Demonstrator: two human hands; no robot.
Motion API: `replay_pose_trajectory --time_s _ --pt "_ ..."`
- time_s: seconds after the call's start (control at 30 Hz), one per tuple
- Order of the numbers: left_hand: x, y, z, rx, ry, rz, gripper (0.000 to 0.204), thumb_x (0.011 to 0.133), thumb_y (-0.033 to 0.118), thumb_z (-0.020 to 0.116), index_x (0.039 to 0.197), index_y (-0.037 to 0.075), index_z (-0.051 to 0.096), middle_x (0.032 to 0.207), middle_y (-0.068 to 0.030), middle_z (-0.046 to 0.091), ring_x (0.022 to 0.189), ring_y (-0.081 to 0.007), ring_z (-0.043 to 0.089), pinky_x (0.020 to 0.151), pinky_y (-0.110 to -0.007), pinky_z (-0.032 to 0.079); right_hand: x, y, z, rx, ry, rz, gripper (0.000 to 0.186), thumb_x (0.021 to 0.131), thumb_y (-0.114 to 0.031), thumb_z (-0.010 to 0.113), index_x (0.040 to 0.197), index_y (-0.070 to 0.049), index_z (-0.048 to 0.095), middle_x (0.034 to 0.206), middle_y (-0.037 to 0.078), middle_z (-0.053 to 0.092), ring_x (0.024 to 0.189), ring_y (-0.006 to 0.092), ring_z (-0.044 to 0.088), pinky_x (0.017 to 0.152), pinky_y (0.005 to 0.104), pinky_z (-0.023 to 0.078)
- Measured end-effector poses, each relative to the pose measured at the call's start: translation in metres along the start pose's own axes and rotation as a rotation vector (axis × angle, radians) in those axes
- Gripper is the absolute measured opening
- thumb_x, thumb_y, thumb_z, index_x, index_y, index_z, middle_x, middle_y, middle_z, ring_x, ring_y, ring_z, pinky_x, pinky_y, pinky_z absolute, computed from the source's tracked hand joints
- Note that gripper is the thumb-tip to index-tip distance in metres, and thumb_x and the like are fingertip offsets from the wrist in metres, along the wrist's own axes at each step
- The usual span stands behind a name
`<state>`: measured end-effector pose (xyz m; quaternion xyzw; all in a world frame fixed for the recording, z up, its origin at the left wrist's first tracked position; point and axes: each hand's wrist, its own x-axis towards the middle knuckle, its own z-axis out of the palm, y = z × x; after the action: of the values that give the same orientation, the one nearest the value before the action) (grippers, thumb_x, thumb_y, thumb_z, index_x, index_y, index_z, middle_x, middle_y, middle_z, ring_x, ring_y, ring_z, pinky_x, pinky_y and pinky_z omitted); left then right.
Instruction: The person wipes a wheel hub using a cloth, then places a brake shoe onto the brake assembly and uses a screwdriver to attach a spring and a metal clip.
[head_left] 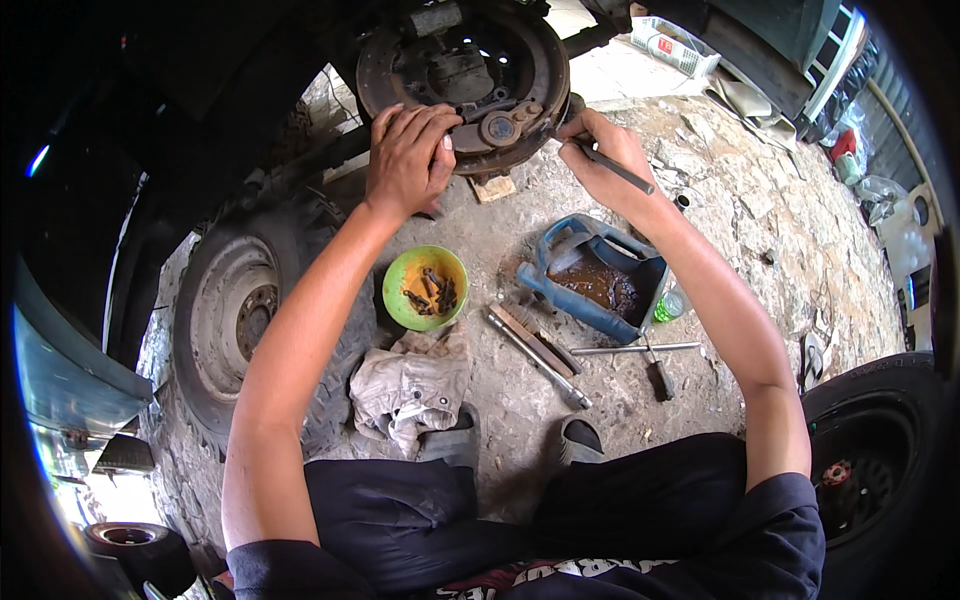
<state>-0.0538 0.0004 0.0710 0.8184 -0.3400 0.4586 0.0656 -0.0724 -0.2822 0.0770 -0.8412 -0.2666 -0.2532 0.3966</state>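
Note:
A rusty round brake assembly [545, 75] with a wheel cylinder-like arm and a round bolted hub part [498, 128] fills the top middle, under the vehicle. My left hand [408, 155] curls its fingers over the assembly's lower left rim, the thumb pointing down along it. At the lower right rim, my right hand [612, 160] is closed round a dark metal rod [625, 174], whose back end sticks out toward my wrist. The rod's front end is hidden by my fingers and the rim.
Below stand a green bowl [392, 290] of bolts and a cut blue jug [590, 315] of dark liquid. Near my feet lie a rag [405, 390], a steel bar [545, 360] and a brush [660, 380]. Wheels lie at left [215, 320] and right [920, 400].

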Motion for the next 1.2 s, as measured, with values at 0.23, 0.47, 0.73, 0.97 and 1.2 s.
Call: replay_pose_trajectory --time_s 0.23,0.47,0.73,0.97,1.2 --pt "-0.003 0.000 -0.005 -0.013 -0.021 -0.020 0.028 0.091 0.019 0.046 0.111 0.010 0.064 0.115 -0.0075 0.066 0.111 -0.0245 0.060 0.105 -0.042 0.032 -0.004 -0.019 -0.001 0.097 0.116 0.037 0.017 0.083 -0.009 0.064 0.096 0.001 0.062 0.075 0.018 0.067 0.068 0.0297 0.068 0.064 0.0354 0.052" --pt "0.000 0.002 -0.002 -0.022 -0.021 -0.026 0.027 0.091 0.019 0.047 0.110 0.009 0.064 0.115 -0.0071 0.066 0.111 -0.0245 0.059 0.104 -0.042 0.033 -0.021 -0.007 0.008 0.070 0.184 -0.075 0.014 0.081 -0.006 0.061 0.093 0.001 0.062 0.071 0.017 0.064 0.063 0.0282 0.066 0.061 0.0354 0.051" --pt "-0.001 0.001 -0.004 -0.028 -0.032 -0.034 0.028 0.090 0.019 0.048 0.111 0.009 0.064 0.117 -0.0082 0.064 0.113 -0.0254 0.058 0.105 -0.043 0.032 -0.021 -0.002 0.017 0.101 0.142 -0.051 0.013 0.079 -0.005 0.061 0.091 0.001 0.062 0.072 0.016 0.065 0.064 0.0294 0.065 0.062 0.0366 0.051" --pt "0.003 0.022 -0.017 -0.150 -0.019 0.049 0.028 0.085 0.015 0.064 0.112 0.010 0.065 0.113 -0.0083 0.063 0.113 -0.0267 0.057 0.103 -0.042 0.038 -0.040 -0.002 0.021 0.123 0.005 -0.237 0.015 0.075 -0.003 0.061 0.090 -0.004 0.063 0.080 0.011 0.065 0.074 0.0275 0.064 0.071 0.0364 0.049" --pt "-0.004 0.051 -0.018 -0.187 -0.124 0.051 0.027 0.080 0.019 0.073 0.106 0.012 0.068 0.101 -0.0044 0.066 0.105 -0.0242 0.058 0.098 -0.041 0.039 -0.045 -0.013 0.031 0.124 0.010 -0.416 0.022 0.067 0.000 0.062 0.088 -0.008 0.062 0.079 0.007 0.062 0.074 0.0269 0.060 0.070 0.0362 0.043"
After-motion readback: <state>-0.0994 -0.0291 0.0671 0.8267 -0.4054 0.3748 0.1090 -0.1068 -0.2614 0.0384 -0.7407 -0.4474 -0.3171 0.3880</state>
